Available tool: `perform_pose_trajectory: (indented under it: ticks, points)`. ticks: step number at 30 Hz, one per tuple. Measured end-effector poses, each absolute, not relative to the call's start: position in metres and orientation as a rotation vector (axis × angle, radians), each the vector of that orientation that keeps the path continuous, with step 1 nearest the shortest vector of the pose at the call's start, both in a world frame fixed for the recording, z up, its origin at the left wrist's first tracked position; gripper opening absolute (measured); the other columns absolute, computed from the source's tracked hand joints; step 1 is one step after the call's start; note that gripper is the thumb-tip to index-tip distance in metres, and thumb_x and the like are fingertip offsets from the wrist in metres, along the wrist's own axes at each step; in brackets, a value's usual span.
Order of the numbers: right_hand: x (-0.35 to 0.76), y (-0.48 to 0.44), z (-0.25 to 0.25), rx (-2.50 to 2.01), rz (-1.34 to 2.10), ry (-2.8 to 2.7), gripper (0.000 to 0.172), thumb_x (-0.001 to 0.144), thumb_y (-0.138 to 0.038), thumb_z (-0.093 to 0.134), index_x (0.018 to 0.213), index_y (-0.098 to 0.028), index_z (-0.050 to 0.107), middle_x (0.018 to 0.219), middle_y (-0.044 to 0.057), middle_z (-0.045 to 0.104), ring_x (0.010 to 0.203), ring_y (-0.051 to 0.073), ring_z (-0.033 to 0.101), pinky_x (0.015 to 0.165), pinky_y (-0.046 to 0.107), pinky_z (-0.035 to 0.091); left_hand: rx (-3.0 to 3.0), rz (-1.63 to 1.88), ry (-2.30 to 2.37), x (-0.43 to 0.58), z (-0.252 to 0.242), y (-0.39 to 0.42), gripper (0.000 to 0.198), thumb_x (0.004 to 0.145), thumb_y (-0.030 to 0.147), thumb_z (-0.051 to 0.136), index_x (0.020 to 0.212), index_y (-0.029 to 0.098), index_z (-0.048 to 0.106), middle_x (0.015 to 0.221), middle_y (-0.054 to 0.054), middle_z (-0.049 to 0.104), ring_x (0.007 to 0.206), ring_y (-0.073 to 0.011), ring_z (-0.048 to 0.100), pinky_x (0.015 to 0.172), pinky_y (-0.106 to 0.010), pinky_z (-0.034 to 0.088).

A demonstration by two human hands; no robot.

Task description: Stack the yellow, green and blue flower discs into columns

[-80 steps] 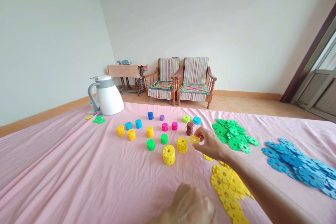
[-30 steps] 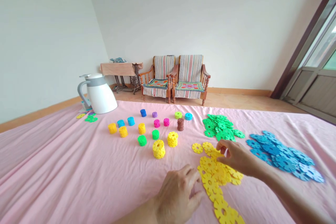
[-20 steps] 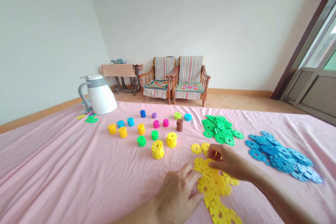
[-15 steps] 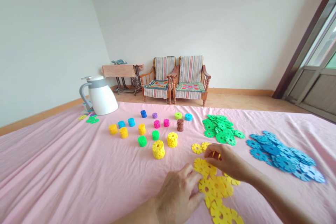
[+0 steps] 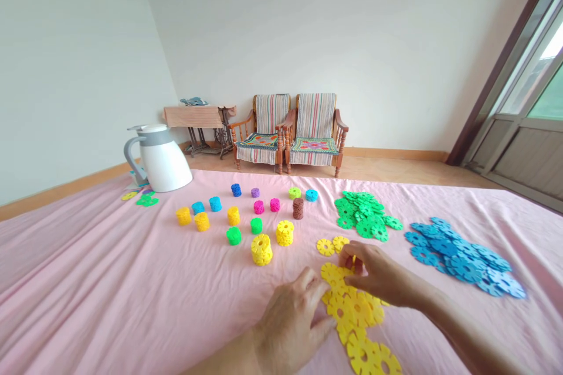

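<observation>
Yellow notched plastic discs [image 5: 358, 307] lie overlapping in a loose pile in front of me. My left hand [image 5: 297, 313] rests at the pile's left edge, its thumb and fingers apart, with the fingertips by the discs. Over the far part of the pile is my right hand [image 5: 376, 272], fingers bent down and thumb held apart from them. A bit of yellow shows between its thumb and fingers; whether it touches that disc is hidden. Two separate yellow discs [image 5: 326, 247] lie just beyond its fingertips. Two yellow disc stacks [image 5: 261, 249] stand to the left.
Small stacks in several colours, including a brown stack [image 5: 298, 208], stand mid-table on the pink cloth [image 5: 145, 281]. Green discs [image 5: 365, 214] and blue discs [image 5: 461, 258] form piles at right. A white jug [image 5: 167, 158] stands back left. Two chairs [image 5: 314, 129] are beyond the table.
The view has shifted slightly, so most things sit a little further left. The thumb of my right hand has spread further from its fingers. My left hand stays by the pile.
</observation>
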State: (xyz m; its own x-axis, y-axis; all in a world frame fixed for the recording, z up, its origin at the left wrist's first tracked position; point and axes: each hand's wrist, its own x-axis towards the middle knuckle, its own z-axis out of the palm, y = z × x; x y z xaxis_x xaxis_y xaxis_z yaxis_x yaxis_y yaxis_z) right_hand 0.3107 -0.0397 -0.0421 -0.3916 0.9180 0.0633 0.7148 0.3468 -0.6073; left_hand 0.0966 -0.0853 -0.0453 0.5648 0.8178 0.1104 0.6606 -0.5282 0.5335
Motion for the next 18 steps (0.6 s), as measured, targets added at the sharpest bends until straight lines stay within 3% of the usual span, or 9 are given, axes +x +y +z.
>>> perform_pose_trajectory:
  ticks: [4,9,13,18]
  points:
    - [0.307,-0.041,-0.039,-1.385,0.862,-2.241,0.016,0.065,-0.009,0.050,0.072,-0.018,0.061,0.067,-0.001,0.060,0.061,0.012,0.054,0.054,0.021,0.039,2.359,0.498,1.200,0.097,-0.045,-0.085,0.034,0.078,0.022,0.067,0.110,0.023,0.057,0.108,-0.002,0.058,0.099,-0.0194,0.057,0.087,-0.030,0.048]
    - [0.311,-0.027,-0.049,-1.479,0.577,-2.016,0.016,0.075,-0.018,0.046,0.067,-0.017,0.060,0.059,-0.002,0.056,0.053,0.011,0.048,0.050,0.022,0.033,2.428,0.543,1.134,0.099,-0.051,-0.082,0.057,0.083,0.016,0.056,0.135,0.029,0.038,0.137,-0.002,0.046,0.122,-0.0211,0.047,0.102,-0.036,0.041]
    - [0.320,-0.012,-0.073,-1.556,0.398,-1.837,0.016,0.076,-0.022,0.046,0.067,-0.018,0.059,0.059,-0.002,0.054,0.051,0.012,0.046,0.050,0.024,0.032,2.567,0.499,1.043,0.101,-0.053,-0.081,0.051,0.089,0.012,0.044,0.135,0.032,0.039,0.142,-0.002,0.043,0.118,-0.0217,0.052,0.096,-0.036,0.047]
    - [0.322,-0.005,-0.094,-1.524,0.345,-1.826,0.016,0.077,-0.023,0.046,0.069,-0.018,0.059,0.061,-0.001,0.056,0.052,0.012,0.048,0.052,0.024,0.035,2.575,0.493,1.050,0.103,-0.050,-0.081,0.039,0.089,0.012,0.042,0.123,0.029,0.051,0.130,-0.003,0.053,0.108,-0.0197,0.058,0.090,-0.033,0.050]
